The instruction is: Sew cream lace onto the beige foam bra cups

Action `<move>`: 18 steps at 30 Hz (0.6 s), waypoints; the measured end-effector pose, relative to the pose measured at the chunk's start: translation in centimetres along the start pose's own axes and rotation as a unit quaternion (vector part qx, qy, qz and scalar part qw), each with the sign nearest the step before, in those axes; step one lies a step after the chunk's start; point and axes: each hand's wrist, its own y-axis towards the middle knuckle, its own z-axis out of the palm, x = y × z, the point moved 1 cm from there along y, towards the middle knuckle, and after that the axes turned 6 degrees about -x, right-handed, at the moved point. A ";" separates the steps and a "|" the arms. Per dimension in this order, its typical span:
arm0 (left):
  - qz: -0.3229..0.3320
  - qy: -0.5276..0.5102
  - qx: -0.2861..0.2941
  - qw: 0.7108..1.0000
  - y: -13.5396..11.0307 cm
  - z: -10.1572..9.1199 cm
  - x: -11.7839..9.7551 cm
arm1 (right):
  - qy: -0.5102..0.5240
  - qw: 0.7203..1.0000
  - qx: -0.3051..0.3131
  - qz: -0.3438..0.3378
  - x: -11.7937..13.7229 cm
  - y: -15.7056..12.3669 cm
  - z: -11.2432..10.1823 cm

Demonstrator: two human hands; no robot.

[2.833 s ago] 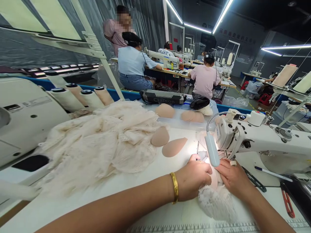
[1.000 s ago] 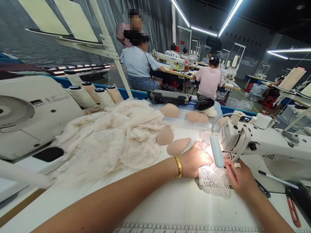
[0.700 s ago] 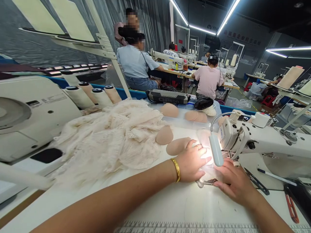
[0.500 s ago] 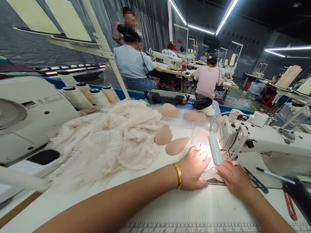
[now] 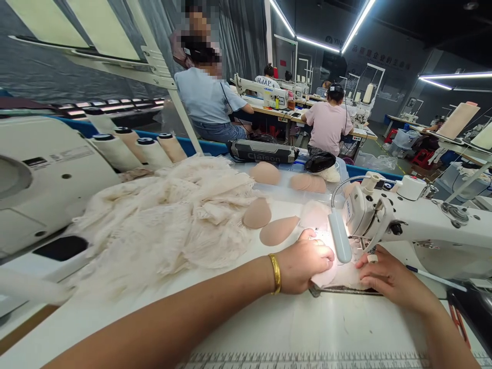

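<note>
My left hand [image 5: 305, 262], with a gold bracelet at the wrist, has its fingers curled round a pale pink fabric piece [image 5: 325, 275] under the bright lamp. At the right of the cloth, my right hand [image 5: 392, 274] lies with fingers apart, their tips touching the pale lace fabric [image 5: 346, 277] beside the needle area. The white sewing machine [image 5: 384, 210] stands over the cloth; its lamp head [image 5: 340, 238] partly hides the needle area. Two beige teardrop-shaped pads, one upright [image 5: 257, 212] and one lying sideways [image 5: 280, 230], rest left of my left hand.
A heap of cream lace fabric [image 5: 172, 220] covers the table's left side. Behind it stand thread cones [image 5: 119, 154]. More beige pads [image 5: 307, 183] lie in a clear plastic tray. A white pen [image 5: 438, 279] and red-handled tool [image 5: 459, 323] lie at right. Co-workers sit beyond.
My left hand has curled its fingers and gathered up the edge of the pink fabric. My right hand has shifted right, its fingers now spread, covering the black snips.
</note>
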 end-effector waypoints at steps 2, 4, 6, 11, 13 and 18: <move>0.005 0.009 0.000 1.000 0.1 0.2 0.2 | 0.122 0.992 0.001 0.026 0.2 0.4 0.4; 0.011 0.010 -0.004 1.000 0.3 0.1 0.3 | 0.158 0.986 -0.025 0.045 0.5 0.8 1.4; 0.019 0.009 -0.011 1.000 0.4 0.0 0.5 | 0.104 0.993 -0.033 0.041 0.7 0.9 2.8; 0.015 0.004 -0.038 0.999 0.7 -0.4 1.0 | -0.026 0.999 -0.008 0.028 0.4 0.6 5.0; 0.015 -0.004 -0.049 0.999 0.8 -0.3 1.2 | -0.044 0.999 -0.005 0.031 0.2 0.4 5.0; 0.012 -0.008 -0.073 0.997 0.9 -0.1 1.6 | -0.058 0.998 -0.001 0.027 0.1 0.7 4.6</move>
